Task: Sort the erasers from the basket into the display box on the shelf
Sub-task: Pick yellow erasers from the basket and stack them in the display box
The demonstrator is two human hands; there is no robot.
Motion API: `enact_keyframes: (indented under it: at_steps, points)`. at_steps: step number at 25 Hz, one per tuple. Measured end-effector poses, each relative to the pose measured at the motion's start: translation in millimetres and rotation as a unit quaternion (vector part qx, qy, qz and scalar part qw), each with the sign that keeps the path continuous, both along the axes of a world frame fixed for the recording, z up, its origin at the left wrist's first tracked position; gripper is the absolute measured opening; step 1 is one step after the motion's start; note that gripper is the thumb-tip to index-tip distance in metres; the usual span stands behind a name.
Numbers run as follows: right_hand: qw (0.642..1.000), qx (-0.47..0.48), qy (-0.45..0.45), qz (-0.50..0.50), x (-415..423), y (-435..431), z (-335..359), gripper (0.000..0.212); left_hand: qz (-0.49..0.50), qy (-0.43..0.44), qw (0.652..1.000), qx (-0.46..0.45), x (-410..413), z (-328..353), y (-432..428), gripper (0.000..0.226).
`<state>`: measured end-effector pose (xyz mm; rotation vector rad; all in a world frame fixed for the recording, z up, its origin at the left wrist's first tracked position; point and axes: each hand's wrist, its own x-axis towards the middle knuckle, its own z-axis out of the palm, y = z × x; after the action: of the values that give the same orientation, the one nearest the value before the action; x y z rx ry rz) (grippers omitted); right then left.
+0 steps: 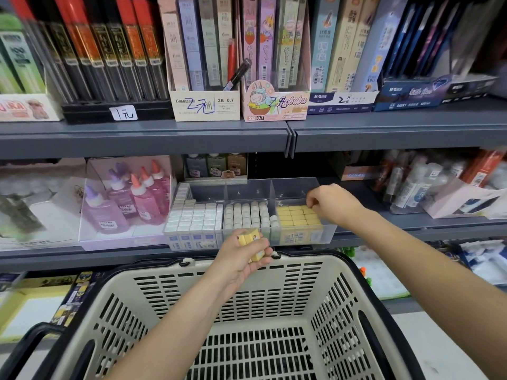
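The left hand [241, 259] grips a few yellow erasers [251, 241] above the basket [164, 272], at its far rim. The right hand [332, 201], fingers curled, touches the yellow eraser rows [297, 216] in the right compartment of the display box [247, 187] on the shelf [109, 256]; whether it pinches one is unclear.

I'm seeing left arm slanting up from bottom centre; left hand [241, 260] at mid-frame gripping yellow erasers [248, 239], fingers curling round them. Right arm slanting in from right edge; right hand [333, 202] right of centre, knuckles up, fingers bending downward, grip unclear to me.
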<state>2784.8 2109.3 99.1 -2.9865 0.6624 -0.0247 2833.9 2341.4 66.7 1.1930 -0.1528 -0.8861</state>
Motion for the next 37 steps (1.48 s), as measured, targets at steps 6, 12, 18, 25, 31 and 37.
enact_keyframes:
  at_steps: [6,12,18,25,31,37]
  points:
    - [0.99,0.068,-0.103,0.071,-14.1,40.1,15.1,0.016,-0.04,0.044,0.997,-0.04,3.5,5.8,0.4,0.021]
    - [0.943,0.283,-0.106,0.137,-19.6,82.3,25.3,0.022,-0.084,0.002,0.995,-0.054,3.6,10.7,0.8,0.032]
    - [0.917,0.373,-0.102,0.101,-15.7,78.5,33.0,0.005,-0.075,-0.116,0.99,0.012,4.6,12.0,-8.1,0.022]
    - [0.874,0.475,-0.087,0.05,-10.5,64.0,33.3,0.016,0.016,-0.043,0.998,-0.033,17.1,13.3,-8.1,0.016]
    - [0.976,0.142,-0.154,-0.057,26.8,23.7,40.3,0.023,0.045,-0.066,0.996,0.043,30.4,18.6,-5.9,0.018]
    - [0.991,0.131,-0.003,-0.019,55.5,13.3,3.0,0.037,0.026,-0.117,0.993,0.016,39.2,16.4,5.0,0.01]
